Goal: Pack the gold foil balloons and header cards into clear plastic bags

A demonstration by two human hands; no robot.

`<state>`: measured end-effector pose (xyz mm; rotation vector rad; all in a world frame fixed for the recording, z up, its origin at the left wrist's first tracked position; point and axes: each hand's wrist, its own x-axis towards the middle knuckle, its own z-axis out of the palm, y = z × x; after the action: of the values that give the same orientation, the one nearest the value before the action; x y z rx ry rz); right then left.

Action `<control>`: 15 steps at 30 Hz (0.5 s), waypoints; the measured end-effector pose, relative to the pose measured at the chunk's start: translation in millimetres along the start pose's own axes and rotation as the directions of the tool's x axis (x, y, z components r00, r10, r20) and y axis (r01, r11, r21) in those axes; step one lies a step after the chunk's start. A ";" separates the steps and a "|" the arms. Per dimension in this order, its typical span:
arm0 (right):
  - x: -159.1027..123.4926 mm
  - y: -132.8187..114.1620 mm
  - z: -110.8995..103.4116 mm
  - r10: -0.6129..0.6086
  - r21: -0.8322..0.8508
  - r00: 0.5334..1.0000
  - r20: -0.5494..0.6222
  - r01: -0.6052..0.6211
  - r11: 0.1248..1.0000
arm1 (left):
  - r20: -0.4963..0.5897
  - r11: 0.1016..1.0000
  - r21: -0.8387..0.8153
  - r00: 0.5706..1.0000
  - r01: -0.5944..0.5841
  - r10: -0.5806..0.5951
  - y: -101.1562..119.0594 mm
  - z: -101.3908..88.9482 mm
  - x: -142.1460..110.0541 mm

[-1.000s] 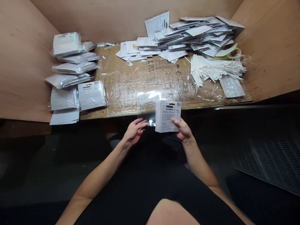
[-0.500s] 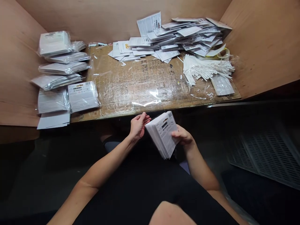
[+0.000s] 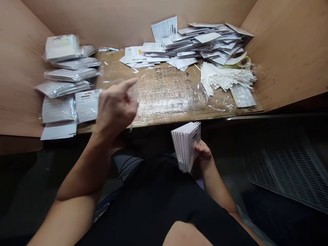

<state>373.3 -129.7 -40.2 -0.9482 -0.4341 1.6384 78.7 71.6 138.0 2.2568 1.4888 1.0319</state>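
Observation:
In my right hand [image 3: 204, 150] is a fanned stack of white printed cards [image 3: 186, 147], held upright in front of my lap, thumb on the outer face. My left hand [image 3: 118, 106] is raised over the front left of the bench, fingers closed and slightly blurred. A thin clear plastic bag [image 3: 133, 91] shows at its fingertips, with a further bit hanging below the hand. Just behind the left hand lies a wrapped pack of cards [image 3: 86, 105], partly covered by it.
Several plastic-wrapped card packs [image 3: 73, 74] are piled along the left wall. A loose heap of white cards [image 3: 184, 42] lies at the back. White sticks [image 3: 225, 77] and a yellow tape roll [image 3: 243, 62] sit on the right. A grey plastic crate [image 3: 289, 174] stands below, right.
My left hand has moved up and left from beside the stack to above the bench, now with clear plastic in it. The stack has turned in my right hand, showing its fanned edges.

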 end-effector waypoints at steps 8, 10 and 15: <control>1.3 20.3 -3.9 0.034 -0.025 0.998 -0.045 -0.035 0.999 | 0.735 0.924 0.310 0.673 -0.222 -0.085 24.8 115.7 13.2; -1.8 24.6 -11.6 0.038 -0.014 0.997 -0.071 -0.039 0.999 | 0.761 0.936 0.268 0.646 -0.227 -0.061 12.0 117.9 5.6; -2.6 27.8 -24.9 0.030 0.020 0.995 -0.091 -0.029 0.999 | 0.700 0.969 0.102 0.709 -0.224 0.090 -32.1 86.8 -17.0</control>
<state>374.8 -145.3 -74.2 -1.0153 -0.3431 1.6160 110.8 85.9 50.6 2.5063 1.0864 0.0064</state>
